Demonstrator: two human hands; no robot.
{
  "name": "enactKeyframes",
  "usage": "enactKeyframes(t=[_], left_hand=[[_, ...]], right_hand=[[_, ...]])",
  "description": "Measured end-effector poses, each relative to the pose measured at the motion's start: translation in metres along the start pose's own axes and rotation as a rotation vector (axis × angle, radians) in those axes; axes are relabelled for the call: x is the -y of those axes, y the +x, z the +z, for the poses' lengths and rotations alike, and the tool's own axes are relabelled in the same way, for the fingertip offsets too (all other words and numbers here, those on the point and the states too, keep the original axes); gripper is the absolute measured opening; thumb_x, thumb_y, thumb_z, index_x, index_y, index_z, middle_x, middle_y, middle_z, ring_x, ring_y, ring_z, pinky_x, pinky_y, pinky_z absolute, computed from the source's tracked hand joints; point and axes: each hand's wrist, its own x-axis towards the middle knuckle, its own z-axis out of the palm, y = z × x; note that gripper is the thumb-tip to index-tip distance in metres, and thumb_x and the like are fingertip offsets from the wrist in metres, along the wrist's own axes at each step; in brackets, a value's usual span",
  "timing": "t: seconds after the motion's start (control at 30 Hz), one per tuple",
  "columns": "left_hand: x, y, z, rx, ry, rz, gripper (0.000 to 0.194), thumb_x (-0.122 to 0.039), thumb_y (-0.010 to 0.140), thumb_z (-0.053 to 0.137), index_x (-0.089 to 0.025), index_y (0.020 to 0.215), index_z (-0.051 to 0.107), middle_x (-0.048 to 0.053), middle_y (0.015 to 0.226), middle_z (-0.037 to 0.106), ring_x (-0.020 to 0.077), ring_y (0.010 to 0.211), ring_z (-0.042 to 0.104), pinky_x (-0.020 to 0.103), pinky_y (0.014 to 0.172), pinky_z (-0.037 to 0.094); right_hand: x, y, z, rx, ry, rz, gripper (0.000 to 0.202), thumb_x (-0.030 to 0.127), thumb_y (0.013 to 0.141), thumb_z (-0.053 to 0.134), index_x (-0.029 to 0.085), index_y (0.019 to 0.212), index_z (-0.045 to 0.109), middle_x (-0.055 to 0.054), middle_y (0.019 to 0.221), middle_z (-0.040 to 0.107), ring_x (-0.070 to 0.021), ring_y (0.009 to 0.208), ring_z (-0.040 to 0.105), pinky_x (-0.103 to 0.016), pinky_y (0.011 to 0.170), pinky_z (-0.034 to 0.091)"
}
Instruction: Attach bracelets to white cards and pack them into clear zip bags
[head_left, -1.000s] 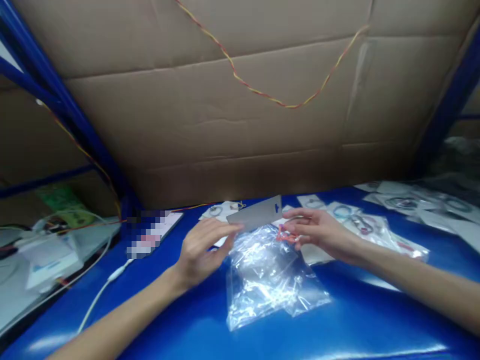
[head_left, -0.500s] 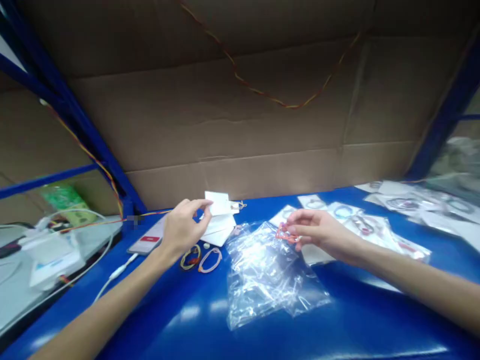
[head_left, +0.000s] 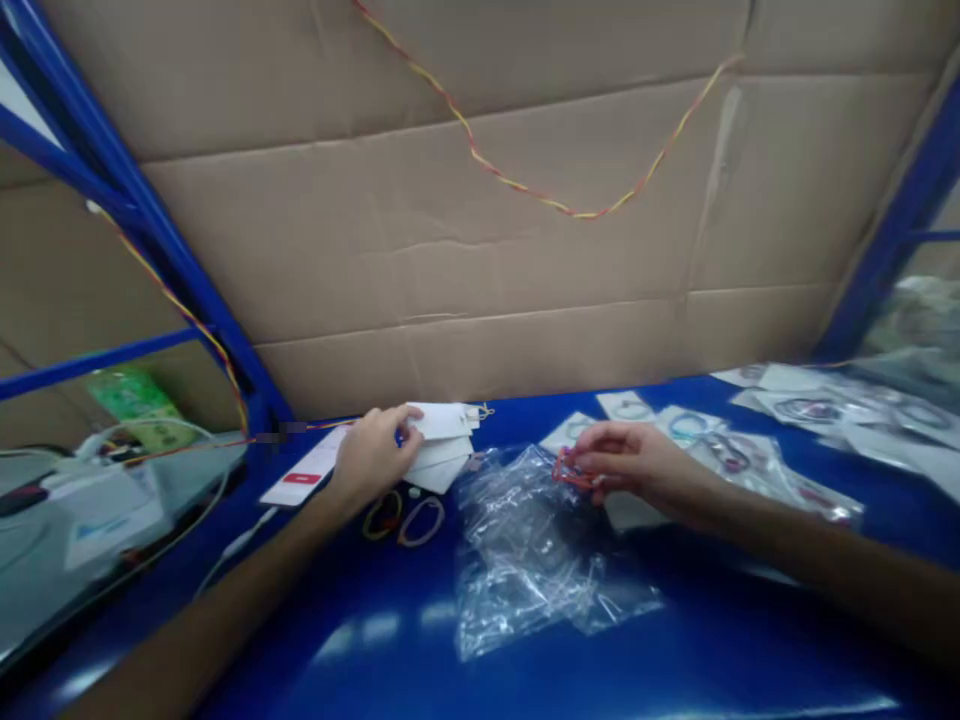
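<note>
My left hand (head_left: 379, 450) pinches the near-left edge of the top white card (head_left: 439, 421), which lies on a small stack of white cards (head_left: 439, 472). Between the fingertips of my right hand (head_left: 637, 462) is a red cord bracelet (head_left: 571, 470), held above the clear plastic bags (head_left: 525, 550). Two thin loops, a yellowish bracelet (head_left: 381, 515) and a pale orange bracelet (head_left: 421, 521), lie on the blue table just below the cards.
A phone (head_left: 304, 472) with a white cable lies left of the cards. Bagged bracelets on cards (head_left: 735, 455) spread over the table's right side. Behind stands a cardboard wall (head_left: 487, 250) with a hanging twisted wire (head_left: 585, 214). Blue posts flank it.
The white card in my left hand has tipped down from raised to nearly flat on the stack. My right hand has barely moved and still holds the red bracelet. The picture's brightness has changed.
</note>
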Motion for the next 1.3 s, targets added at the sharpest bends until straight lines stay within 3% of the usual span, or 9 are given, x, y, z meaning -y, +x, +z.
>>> enactKeyframes(t=[0.27,0.37,0.6,0.7,0.83,0.97,1.1,1.3], left_hand=[[0.002,0.0,0.002,0.162,0.069,-0.074,0.033,-0.028,0.089,0.05,-0.017,0.115,0.069,0.007,0.084,0.072,0.0277,0.083,0.067,0.033,0.071,0.044],[0.0,0.0,0.003,0.162,0.074,-0.059,0.033,-0.027,0.089,0.051,-0.015,0.116,0.066,0.009,0.087,0.072,0.0277,0.083,0.066,0.035,0.074,0.045],[-0.04,-0.018,-0.007,-0.101,-0.092,0.339,0.018,-0.026,0.096,0.05,-0.018,0.105,0.064,0.008,0.093,0.068,0.0253,0.09,0.062,0.039,0.082,0.045],[-0.055,-0.027,-0.009,-0.087,-0.15,0.425,0.016,-0.026,0.099,0.053,-0.02,0.108,0.065,0.009,0.109,0.071,0.0264,0.102,0.063,0.041,0.088,0.047],[-0.055,-0.029,-0.006,-0.161,-0.222,0.498,0.022,-0.021,0.099,0.057,-0.02,0.12,0.061,0.01,0.118,0.07,0.0265,0.111,0.064,0.044,0.095,0.051],[-0.061,-0.036,-0.009,-0.265,-0.21,0.731,0.038,-0.01,0.095,0.059,-0.022,0.13,0.058,0.014,0.135,0.063,0.028,0.128,0.059,0.047,0.105,0.052],[-0.079,-0.051,-0.019,-0.254,-0.166,0.975,0.047,-0.008,0.093,0.058,-0.024,0.136,0.059,0.015,0.147,0.056,0.0311,0.142,0.047,0.047,0.109,0.051],[-0.09,-0.056,-0.024,-0.272,-0.244,1.073,0.02,-0.018,0.098,0.061,-0.022,0.118,0.065,0.013,0.142,0.064,0.0259,0.143,0.05,0.045,0.113,0.049]], right_hand=[[-0.001,0.001,0.0,-0.002,0.007,0.003,0.026,0.032,0.074,0.09,0.018,0.089,0.073,-0.005,0.094,0.078,-0.0158,0.073,0.071,-0.028,0.063,0.058],[-0.002,0.001,-0.001,-0.009,-0.008,0.004,0.027,0.033,0.073,0.09,0.018,0.089,0.074,-0.005,0.093,0.077,-0.0163,0.072,0.071,-0.029,0.064,0.058],[-0.005,0.001,-0.001,-0.009,-0.027,-0.011,0.022,0.031,0.076,0.088,0.018,0.088,0.074,-0.006,0.09,0.077,-0.0178,0.074,0.072,-0.03,0.064,0.059],[-0.006,0.001,0.0,-0.007,-0.024,-0.028,0.017,0.028,0.075,0.086,0.018,0.08,0.073,-0.005,0.086,0.077,-0.0182,0.073,0.072,-0.029,0.062,0.059],[-0.003,-0.001,0.004,-0.018,-0.057,-0.023,0.017,0.031,0.075,0.085,0.018,0.08,0.077,-0.006,0.09,0.079,-0.0175,0.069,0.072,-0.029,0.062,0.059],[0.006,-0.007,0.011,0.028,-0.154,0.003,0.024,0.037,0.077,0.085,0.019,0.093,0.082,-0.006,0.086,0.079,-0.0154,0.062,0.071,-0.028,0.062,0.058],[0.011,-0.014,0.018,0.138,-0.179,0.002,0.026,0.039,0.08,0.084,0.019,0.096,0.083,-0.005,0.08,0.079,-0.0167,0.065,0.072,-0.028,0.064,0.058],[0.008,-0.017,0.02,0.213,-0.186,0.088,0.038,0.042,0.079,0.086,0.018,0.108,0.081,-0.006,0.082,0.081,-0.0179,0.065,0.075,-0.029,0.066,0.06]])
